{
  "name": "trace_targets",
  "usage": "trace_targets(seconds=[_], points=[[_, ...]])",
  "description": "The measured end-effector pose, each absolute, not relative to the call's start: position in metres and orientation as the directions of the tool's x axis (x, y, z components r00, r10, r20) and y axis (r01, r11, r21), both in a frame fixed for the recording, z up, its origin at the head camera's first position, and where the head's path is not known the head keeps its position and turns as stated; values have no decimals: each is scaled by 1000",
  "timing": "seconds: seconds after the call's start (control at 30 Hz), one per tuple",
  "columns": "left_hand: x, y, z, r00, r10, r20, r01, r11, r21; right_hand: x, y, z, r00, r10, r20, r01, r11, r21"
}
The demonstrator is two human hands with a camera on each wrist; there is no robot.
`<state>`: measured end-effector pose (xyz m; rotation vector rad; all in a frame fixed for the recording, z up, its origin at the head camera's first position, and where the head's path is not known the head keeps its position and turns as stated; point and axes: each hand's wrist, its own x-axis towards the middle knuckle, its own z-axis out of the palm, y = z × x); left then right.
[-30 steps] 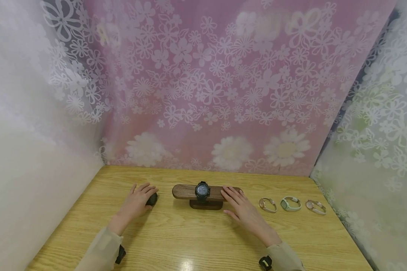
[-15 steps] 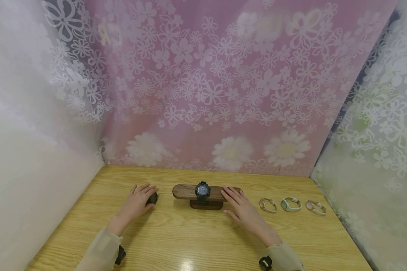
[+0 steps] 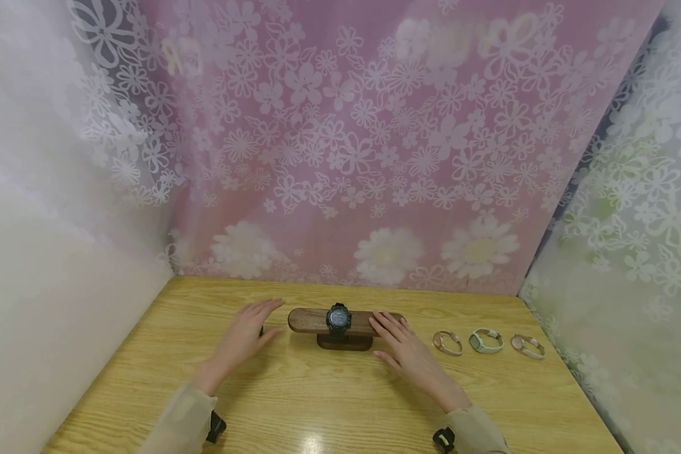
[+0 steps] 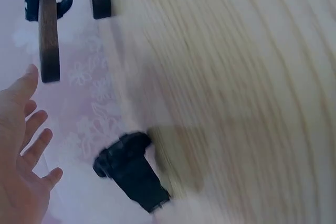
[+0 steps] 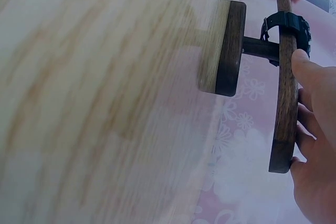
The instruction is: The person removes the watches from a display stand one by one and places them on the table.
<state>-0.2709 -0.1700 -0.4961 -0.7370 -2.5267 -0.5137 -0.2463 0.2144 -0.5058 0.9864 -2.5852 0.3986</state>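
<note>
A dark wooden watch stand [image 3: 312, 320] stands in the middle of the table, with a black watch [image 3: 338, 319] strapped round its bar. My right hand [image 3: 411, 359] rests on the bar's right end with fingers extended, and in the right wrist view the thumb [image 5: 304, 66] touches the bar near that watch. Left of the stand, my left hand [image 3: 239, 339] is spread and holds nothing; its thumb and index finger point towards the bar's left end, apart from it. A second black watch [image 4: 131, 169] stands on the table by the left hand, mostly hidden behind it in the head view.
To the right of the stand lie a watch with a tan band [image 3: 448, 343], a pale green watch [image 3: 486, 341] and a pinkish watch [image 3: 528, 346] in a row. A flowered pink curtain [image 3: 340, 189] hangs behind the wooden table [image 3: 318, 397].
My left hand has left the second black watch and moved right towards the stand, its thumb spreading away. The right hand and the stand have stayed in place.
</note>
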Motion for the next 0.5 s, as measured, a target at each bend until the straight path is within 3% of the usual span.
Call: trace_targets(seconds=[0.27, 0.5], points=[[-275, -128, -488, -759, 430, 490, 616, 717, 325, -247, 215, -505, -694, -591, 412, -684, 719, -122], [-283, -95, -482, -752, 486, 446, 643, 689, 333, -248, 215, -506, -691, -595, 410, -684, 722, -106]])
